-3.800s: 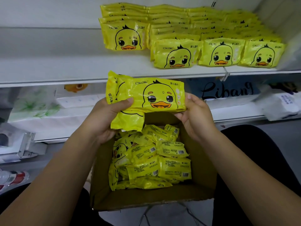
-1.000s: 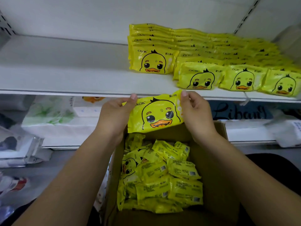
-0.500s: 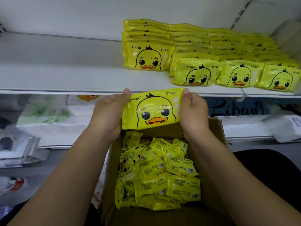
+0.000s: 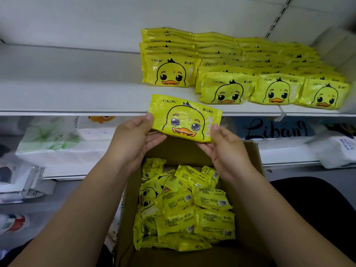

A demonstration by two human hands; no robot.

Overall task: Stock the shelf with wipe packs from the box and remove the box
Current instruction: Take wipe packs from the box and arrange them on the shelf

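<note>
A yellow wipe pack (image 4: 185, 117) with a duck face is held flat at the front edge of the white shelf (image 4: 77, 93), tilted down to the right. My left hand (image 4: 134, 137) pinches its left end and my right hand (image 4: 225, 149) pinches its right end. Below them an open cardboard box (image 4: 250, 189) holds several loose yellow packs (image 4: 185, 209). On the shelf's right half stand rows of the same packs (image 4: 240, 70), faces forward.
The shelf's left half is bare white board. A lower shelf (image 4: 289, 155) carries white tissue packages (image 4: 48, 139) on the left and a white bag (image 4: 339, 151) on the right. A dark "Libang" label (image 4: 275, 128) hangs under the upper shelf.
Both hands have lifted the pack up to the shelf edge and tilted it flatter, its top edge now over the shelf board.
</note>
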